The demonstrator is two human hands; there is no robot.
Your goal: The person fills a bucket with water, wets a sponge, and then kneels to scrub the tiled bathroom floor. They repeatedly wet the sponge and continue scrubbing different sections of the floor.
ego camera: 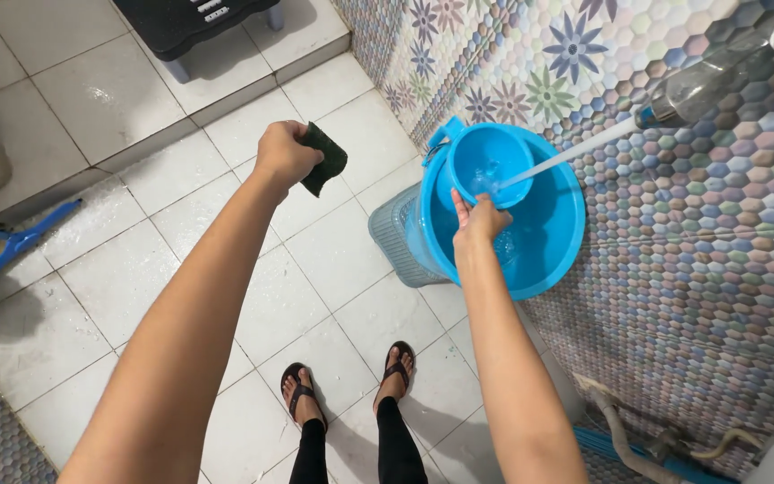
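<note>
My left hand (pixel 281 154) is stretched out over the white floor tiles, closed on a dark green scrub pad (pixel 324 159) that hangs from the fingers. My right hand (pixel 479 220) grips the rim of a small blue dipper (pixel 485 161) and holds it over a large blue bucket (pixel 553 229). A stream of water (pixel 575 151) runs from a metal tap (pixel 700 85) on the wall into the dipper. My feet in black sandals (pixel 347 385) stand on the tiles below.
A grey mesh basket (pixel 393 237) stands against the bucket's left side. A blue floor tool (pixel 15 240) lies at the left, a dark plastic stool (pixel 194 22) on the raised step at the top. Hoses (pixel 638 444) run along the patterned mosaic wall (pixel 700 269) at lower right.
</note>
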